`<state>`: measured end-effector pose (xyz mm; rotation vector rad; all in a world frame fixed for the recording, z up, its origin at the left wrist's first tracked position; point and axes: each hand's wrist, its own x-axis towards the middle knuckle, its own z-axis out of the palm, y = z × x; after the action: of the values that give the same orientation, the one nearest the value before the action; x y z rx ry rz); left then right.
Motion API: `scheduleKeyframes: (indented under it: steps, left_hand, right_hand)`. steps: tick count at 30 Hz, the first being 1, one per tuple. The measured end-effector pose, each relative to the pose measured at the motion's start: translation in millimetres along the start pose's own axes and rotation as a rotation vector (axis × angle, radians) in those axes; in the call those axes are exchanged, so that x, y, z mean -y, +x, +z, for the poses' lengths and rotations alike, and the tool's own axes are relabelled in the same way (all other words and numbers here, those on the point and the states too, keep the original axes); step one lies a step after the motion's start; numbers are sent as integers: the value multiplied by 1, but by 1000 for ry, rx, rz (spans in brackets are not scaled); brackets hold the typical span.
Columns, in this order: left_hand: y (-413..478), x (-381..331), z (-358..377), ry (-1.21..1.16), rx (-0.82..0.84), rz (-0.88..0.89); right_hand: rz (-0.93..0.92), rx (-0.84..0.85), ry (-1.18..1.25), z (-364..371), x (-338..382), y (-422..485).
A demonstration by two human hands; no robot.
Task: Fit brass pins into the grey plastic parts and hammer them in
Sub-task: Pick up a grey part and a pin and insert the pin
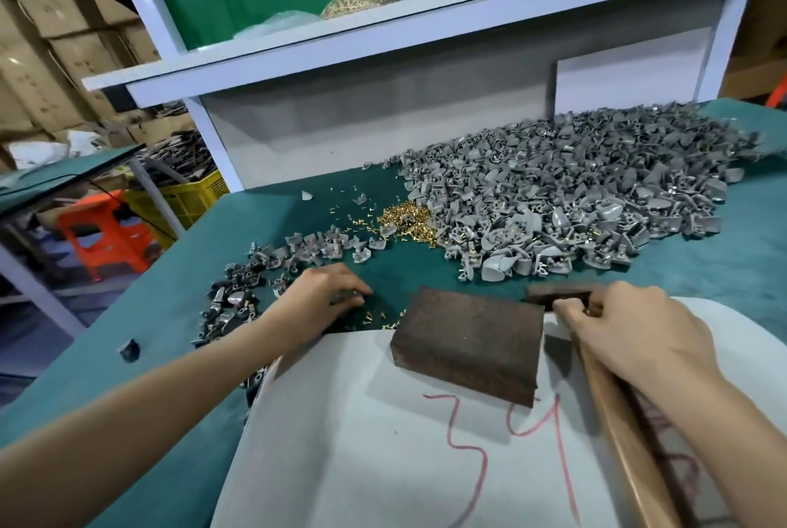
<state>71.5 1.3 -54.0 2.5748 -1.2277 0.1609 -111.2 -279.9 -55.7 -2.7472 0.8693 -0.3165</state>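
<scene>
Near on the white sheet [340, 442], the right hand [617, 323] is gripping the hammer [621, 434] close to its head, beside the rusty block [468, 340]. The left hand [328, 297] is curling its fingers onto the green mat [426, 272]; whether they are holding anything, I cannot tell. Brass pins [404, 216] and grey parts [575, 195] are lying heaped beyond.

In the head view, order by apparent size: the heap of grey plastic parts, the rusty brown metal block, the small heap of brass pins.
1. Heap of grey plastic parts.
2. Rusty brown metal block, nearer the camera.
3. Small heap of brass pins.
</scene>
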Motion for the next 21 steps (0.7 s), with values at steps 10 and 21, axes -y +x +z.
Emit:
scheduleKeyframes:
  steps: [10, 21]
  left_hand:
    - [15, -30, -9, 46, 178, 60]
    - [22, -34, 1, 88, 223, -77]
  right_hand:
    - [13, 29, 27, -3, 1, -1]
    - [45, 46, 44, -1, 0, -4]
